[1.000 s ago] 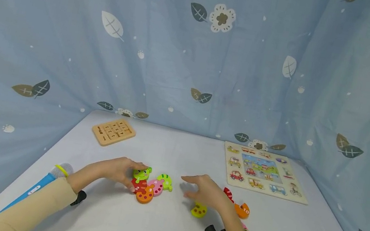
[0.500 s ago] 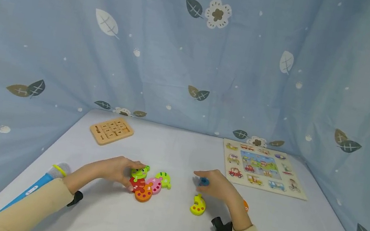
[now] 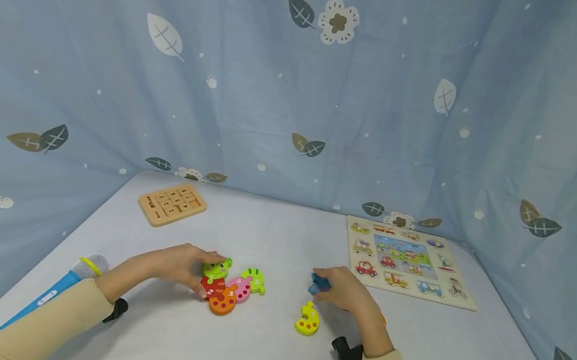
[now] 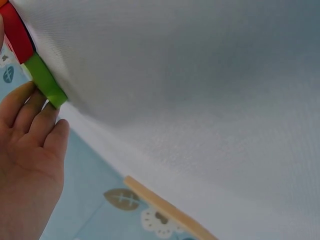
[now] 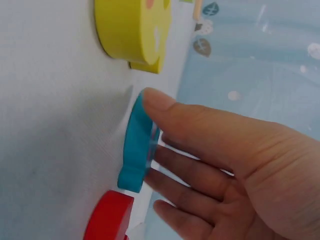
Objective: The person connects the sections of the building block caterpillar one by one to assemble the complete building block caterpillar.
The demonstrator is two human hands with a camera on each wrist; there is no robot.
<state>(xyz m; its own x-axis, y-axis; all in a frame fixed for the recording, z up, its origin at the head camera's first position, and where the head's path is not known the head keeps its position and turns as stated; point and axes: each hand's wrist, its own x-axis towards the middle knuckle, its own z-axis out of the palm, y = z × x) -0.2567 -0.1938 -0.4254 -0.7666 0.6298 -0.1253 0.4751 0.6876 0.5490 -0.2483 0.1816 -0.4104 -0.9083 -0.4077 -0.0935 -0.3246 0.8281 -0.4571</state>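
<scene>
My left hand point(image 3: 181, 265) grips the left end of a joined caterpillar number puzzle. Its fingers touch the green smiling head piece point(image 3: 217, 270) and the thumb lies at the red piece point(image 3: 212, 289). Orange point(image 3: 222, 302), pink point(image 3: 239, 288) and green striped point(image 3: 255, 280) pieces continue the row rightward. My right hand point(image 3: 345, 292) pinches a blue puzzle piece point(image 5: 136, 145) between thumb and fingers, low over or on the white table. A loose yellow piece point(image 3: 307, 320) lies just in front of it. In the right wrist view, a red piece point(image 5: 107, 217) lies beside the blue one.
A wooden number slide puzzle point(image 3: 172, 205) sits at the back left. The vehicle picture board point(image 3: 415, 263) lies at the back right. A blue toy microphone point(image 3: 51, 292) rests beside my left forearm. An orange piece is mostly hidden behind my right wrist. A patterned curtain point(image 3: 255, 103) hangs behind the table.
My right hand has moved right from above the yellow piece, uncovering it, and now pinches the blue piece. My left hand stays on the caterpillar puzzle. The head view has shifted slightly.
</scene>
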